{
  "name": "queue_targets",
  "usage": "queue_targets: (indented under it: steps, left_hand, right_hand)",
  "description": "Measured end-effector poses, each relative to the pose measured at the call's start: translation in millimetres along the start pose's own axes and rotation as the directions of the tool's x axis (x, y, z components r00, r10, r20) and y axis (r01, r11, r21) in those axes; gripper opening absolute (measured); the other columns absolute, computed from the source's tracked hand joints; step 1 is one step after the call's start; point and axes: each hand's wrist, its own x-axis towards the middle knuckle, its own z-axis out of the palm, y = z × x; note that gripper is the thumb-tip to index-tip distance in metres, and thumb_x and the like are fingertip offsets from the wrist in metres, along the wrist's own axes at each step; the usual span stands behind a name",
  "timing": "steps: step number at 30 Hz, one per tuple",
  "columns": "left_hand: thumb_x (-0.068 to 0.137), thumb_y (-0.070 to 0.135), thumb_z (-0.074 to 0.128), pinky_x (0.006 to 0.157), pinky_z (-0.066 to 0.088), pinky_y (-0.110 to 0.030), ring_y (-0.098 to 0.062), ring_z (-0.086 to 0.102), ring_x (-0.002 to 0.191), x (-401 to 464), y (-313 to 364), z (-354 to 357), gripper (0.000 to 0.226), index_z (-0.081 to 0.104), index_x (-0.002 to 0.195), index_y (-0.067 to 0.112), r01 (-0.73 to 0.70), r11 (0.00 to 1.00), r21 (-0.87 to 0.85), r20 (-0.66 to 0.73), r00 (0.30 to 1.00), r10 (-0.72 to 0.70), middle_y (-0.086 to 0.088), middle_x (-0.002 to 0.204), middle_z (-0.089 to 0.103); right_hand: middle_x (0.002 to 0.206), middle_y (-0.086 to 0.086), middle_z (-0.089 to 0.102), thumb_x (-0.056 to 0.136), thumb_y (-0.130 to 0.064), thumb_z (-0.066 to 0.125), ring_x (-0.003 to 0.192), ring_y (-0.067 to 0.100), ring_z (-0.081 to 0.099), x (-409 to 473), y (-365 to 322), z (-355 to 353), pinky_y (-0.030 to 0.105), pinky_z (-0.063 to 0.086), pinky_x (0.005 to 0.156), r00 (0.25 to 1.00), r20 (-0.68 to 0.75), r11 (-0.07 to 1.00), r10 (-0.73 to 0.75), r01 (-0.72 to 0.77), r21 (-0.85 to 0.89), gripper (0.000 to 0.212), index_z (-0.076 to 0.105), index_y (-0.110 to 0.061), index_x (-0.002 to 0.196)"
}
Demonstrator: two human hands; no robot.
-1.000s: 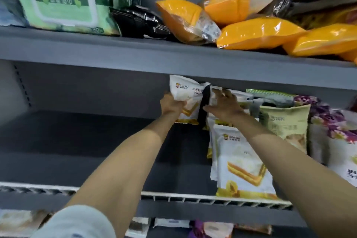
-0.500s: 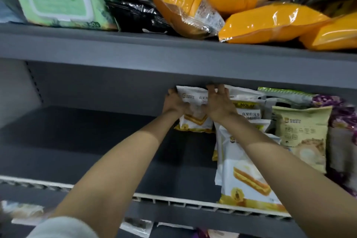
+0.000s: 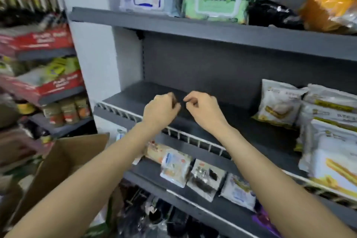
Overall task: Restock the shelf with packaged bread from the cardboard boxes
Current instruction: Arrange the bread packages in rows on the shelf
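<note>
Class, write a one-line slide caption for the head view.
Both hands, left and right, hover empty over the grey shelf beside stocked bread packs.

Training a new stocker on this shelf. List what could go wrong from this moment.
1. The upright bread packs at the right of the middle shelf stand with nothing on their left, so they may tip into the bare stretch.
2. Both the left hand and right hand are loosely curled and hold nothing; reaching back for the cardboard box could brush the small packets on the shelf below.
</note>
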Motion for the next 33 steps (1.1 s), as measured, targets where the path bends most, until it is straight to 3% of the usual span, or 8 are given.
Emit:
queue_targets:
  steps: [12,16,20,22,26,29,31,33]
  left_hand:
    - [0.093,0.037,0.051,0.066,0.052,-0.035,-0.025,0.063,0.083,-203.3,-349.3,-115.9,0.027,0.064,0.086,0.015,0.346,0.934,0.090,0.159,0.920,-0.357,-0.006,0.087,0.067]
    - [0.091,0.028,0.049,0.056,0.044,-0.031,-0.026,0.055,0.067,-258.2,-438.2,-128.1,0.032,0.052,0.064,0.012,0.535,0.833,0.140,0.183,0.813,-0.552,-0.003,0.059,0.052]
    - [0.089,0.017,0.047,0.058,0.044,-0.037,-0.037,0.058,0.075,-291.5,-515.0,-122.5,0.030,0.048,0.061,0.007,0.655,0.736,0.172,0.259,0.690,-0.676,-0.023,0.071,0.059]
    - [0.087,0.015,0.048,0.055,0.039,-0.035,-0.036,0.056,0.075,-302.8,-548.1,-115.7,0.028,0.049,0.061,0.006,0.683,0.699,0.213,0.305,0.633,-0.711,-0.019,0.067,0.056]
    - [0.094,0.022,0.049,0.082,0.043,-0.035,-0.033,0.056,0.109,-319.0,-609.9,-93.6,0.031,0.058,0.111,-0.002,0.671,0.656,0.346,0.402,0.525,-0.750,-0.018,0.115,0.061]
    - [0.095,0.030,0.049,0.092,0.042,-0.035,-0.031,0.054,0.116,-333.7,-636.5,-75.9,0.040,0.057,0.121,0.001,0.664,0.641,0.386,0.493,0.439,-0.751,-0.016,0.125,0.059]
    - [0.093,0.036,0.053,0.094,0.040,-0.033,-0.030,0.054,0.114,-344.8,-643.9,-64.5,0.039,0.061,0.112,0.004,0.649,0.634,0.421,0.580,0.345,-0.738,-0.013,0.125,0.060]
    - [0.089,0.042,0.058,0.082,0.041,-0.030,-0.028,0.057,0.100,-355.9,-650.7,-55.0,0.034,0.062,0.085,0.008,0.652,0.622,0.433,0.634,0.270,-0.725,-0.016,0.113,0.064]
  right_hand:
    - [0.113,0.004,0.067,0.095,-0.019,0.048,0.102,0.024,0.061,-111.3,-230.8,305.0,0.034,0.052,0.081,0.871,0.469,0.989,-0.147,0.133,0.063,0.024,0.067,-0.018,0.110]
    - [0.110,0.008,0.068,0.095,-0.016,0.047,0.101,0.027,0.062,-145.8,-276.2,386.8,0.039,0.053,0.084,0.789,0.602,0.992,-0.119,0.076,0.097,0.024,0.067,-0.012,0.107]
    - [0.116,0.011,0.065,0.093,-0.010,0.048,0.110,0.027,0.058,-165.9,-294.2,450.4,0.030,0.044,0.090,0.699,0.712,0.992,-0.070,-0.023,0.121,0.027,0.063,-0.008,0.115]
    - [0.116,0.012,0.065,0.092,-0.009,0.049,0.112,0.026,0.057,-170.8,-296.3,484.9,0.027,0.041,0.087,0.659,0.751,0.990,-0.039,-0.074,0.117,0.027,0.060,-0.007,0.117]
    - [0.122,0.014,0.060,0.091,-0.012,0.051,0.118,0.028,0.053,-178.0,-296.3,557.3,0.029,0.041,0.087,0.560,0.828,0.989,-0.011,-0.116,0.092,0.040,0.048,-0.009,0.130]
    - [0.128,0.017,0.054,0.091,-0.015,0.053,0.118,0.033,0.051,-190.0,-298.9,599.9,0.032,0.040,0.082,0.483,0.875,0.994,0.005,-0.100,0.050,0.050,0.038,-0.008,0.138]
    - [0.130,0.020,0.050,0.091,-0.018,0.053,0.118,0.035,0.050,-202.2,-298.3,622.3,0.031,0.039,0.078,0.389,0.921,0.996,0.037,-0.084,-0.005,0.056,0.031,-0.009,0.141]
    - [0.135,0.020,0.046,0.088,-0.026,0.058,0.124,0.036,0.044,-214.6,-295.5,642.3,0.034,0.041,0.089,0.289,0.952,0.995,0.098,-0.060,-0.084,0.066,0.026,-0.008,0.142]
